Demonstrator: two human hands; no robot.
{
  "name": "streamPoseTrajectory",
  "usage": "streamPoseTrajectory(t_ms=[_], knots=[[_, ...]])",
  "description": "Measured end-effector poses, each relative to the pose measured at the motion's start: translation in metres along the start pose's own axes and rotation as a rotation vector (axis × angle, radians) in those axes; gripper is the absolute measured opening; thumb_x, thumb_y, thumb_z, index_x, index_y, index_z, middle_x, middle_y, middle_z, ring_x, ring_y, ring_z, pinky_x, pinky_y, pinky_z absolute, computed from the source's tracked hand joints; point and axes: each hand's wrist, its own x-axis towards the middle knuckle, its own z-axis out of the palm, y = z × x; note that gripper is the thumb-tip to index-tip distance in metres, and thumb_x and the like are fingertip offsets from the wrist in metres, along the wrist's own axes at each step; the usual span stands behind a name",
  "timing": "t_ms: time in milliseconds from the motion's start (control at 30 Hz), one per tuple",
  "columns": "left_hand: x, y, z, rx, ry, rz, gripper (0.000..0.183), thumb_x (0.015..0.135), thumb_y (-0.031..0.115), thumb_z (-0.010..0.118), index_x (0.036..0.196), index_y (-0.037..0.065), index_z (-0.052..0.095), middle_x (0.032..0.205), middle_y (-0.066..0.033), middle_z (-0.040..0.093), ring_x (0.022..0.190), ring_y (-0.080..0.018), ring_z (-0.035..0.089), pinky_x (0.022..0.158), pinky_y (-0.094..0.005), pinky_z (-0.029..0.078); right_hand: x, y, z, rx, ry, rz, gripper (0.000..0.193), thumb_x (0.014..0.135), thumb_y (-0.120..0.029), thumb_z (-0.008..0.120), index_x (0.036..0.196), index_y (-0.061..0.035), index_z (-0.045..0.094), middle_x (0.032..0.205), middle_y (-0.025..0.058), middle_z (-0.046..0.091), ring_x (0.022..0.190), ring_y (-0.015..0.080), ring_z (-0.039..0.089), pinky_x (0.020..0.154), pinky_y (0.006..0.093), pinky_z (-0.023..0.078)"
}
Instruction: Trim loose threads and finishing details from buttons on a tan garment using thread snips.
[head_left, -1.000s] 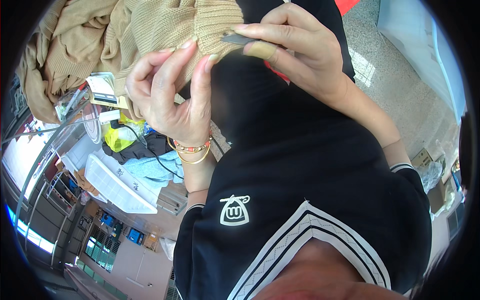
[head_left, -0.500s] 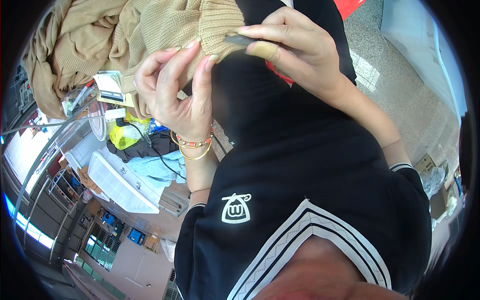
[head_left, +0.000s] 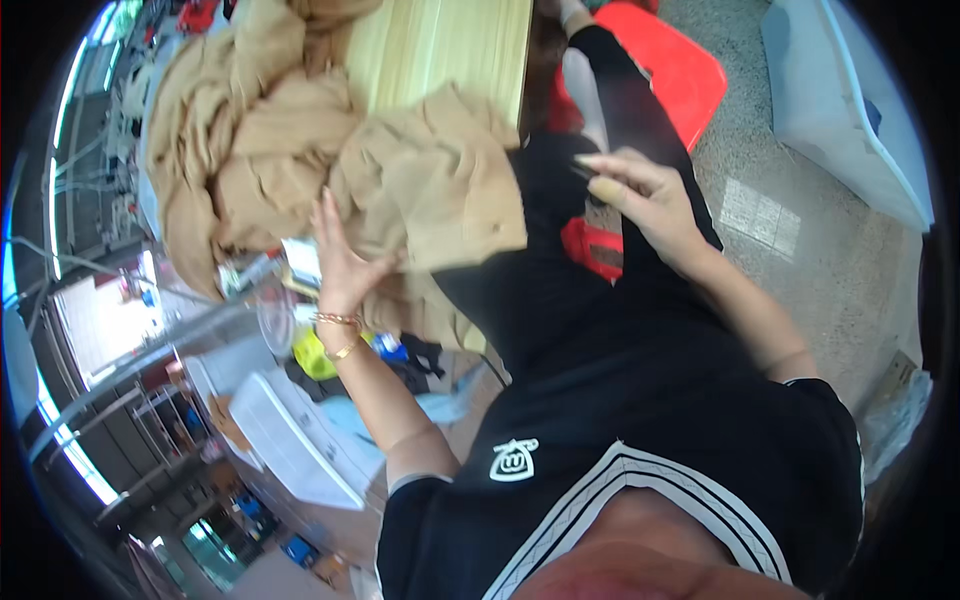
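A tan knitted garment [head_left: 455, 195] lies bunched up, its ribbed edge hanging toward my lap. My left hand [head_left: 345, 265] is open against its left side, fingers spread and thumb out. My right hand [head_left: 645, 205] is off the cloth, over my dark trousers, with thumb and fingers pinched on a small dark metal tool [head_left: 581, 168]. That tool is blurred and mostly covered by the fingers, so its exact kind is unclear. A yellowish wrap covers the right thumb.
More tan knitwear [head_left: 240, 150] is heaped at the left on a light wooden tabletop [head_left: 440, 50]. A red stool [head_left: 695, 90] and a translucent bin [head_left: 840, 110] stand at the right. White plastic crates [head_left: 300, 440] and a yellow bag [head_left: 312, 355] are lower left.
My left hand has let go of its pinch on the ribbed edge and spread out. My right hand has moved right and down, away from the garment, with the tool. More tabletop shows.
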Motion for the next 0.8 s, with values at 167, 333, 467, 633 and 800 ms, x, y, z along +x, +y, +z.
streamPoseTrajectory(t_ms=[167, 333, 467, 633, 800], knots=[[0.047, -0.04, 0.048, -0.017, -0.222, 0.092, 0.134, 0.052, 0.017, 0.091, 0.155, 0.004, 0.007, 0.153, -0.0277, 0.026, 0.142, -0.0406, 0.028, 0.117, -0.0416, 0.029, -0.004, 0.031, -0.018, 0.085, 0.111, 0.143, 0.022, 0.095, -0.008, 0.063, 0.115, -0.0003, 0.069, 0.09, -0.0028, 0.058, 0.083, 0.0049, 0.056, 0.076, 0.0216, 0.044], [0.081, -0.028, 0.059, -0.205, -0.255, 0.262, 0.112, 0.07, 0.021, 0.085, 0.153, 0.003, 0.013, 0.143, -0.0255, 0.043, 0.133, -0.037, 0.042, 0.109, -0.0399, 0.038, -0.005, 0.047, -0.03, 0.118, 0.163, 0.055, 0.023, 0.094, -0.01, 0.065, 0.114, -0.0009, 0.069, 0.089, -0.0042, 0.059, 0.081, 0.004, 0.056, 0.074, 0.0204, 0.044], [0.086, -0.023, 0.059, -0.591, -0.173, 0.15, 0.061, 0.081, 0.021, 0.075, 0.133, 0.001, 0.05, 0.119, -0.0167, 0.064, 0.108, -0.0281, 0.063, 0.096, -0.0339, 0.047, -0.002, 0.04, -0.025, 0.197, 0.198, 0.052, 0.025, 0.09, -0.01, 0.069, 0.113, -0.0014, 0.071, 0.085, -0.0029, 0.055, 0.077, 0.0039, 0.049, 0.069, 0.0202, 0.039], [0.153, 0.042, -0.043, -0.344, -0.069, 0.106, 0.044, 0.081, 0.015, 0.067, 0.123, 0.001, 0.061, 0.1, -0.0188, 0.071, 0.094, -0.0278, 0.069, 0.083, -0.0342, 0.052, -0.01, 0.045, -0.047, 0.112, 0.259, -0.027, 0.026, 0.09, -0.009, 0.069, 0.115, -0.0014, 0.069, 0.087, -0.0027, 0.055, 0.078, 0.004, 0.049, 0.071, 0.0197, 0.039], [0.306, 0.035, -0.236, 0.055, 0.59, 0.119, 0.061, 0.079, 0.045, 0.068, 0.117, -0.003, 0.062, 0.117, -0.0263, 0.065, 0.111, -0.0353, 0.063, 0.093, -0.0407, 0.049, -0.018, 0.05, -0.054, 0.07, 0.301, -0.045, 0.027, 0.09, -0.006, 0.068, 0.117, -0.0027, 0.069, 0.086, -0.004, 0.052, 0.077, 0.0029, 0.047, 0.07, 0.0188, 0.038]])
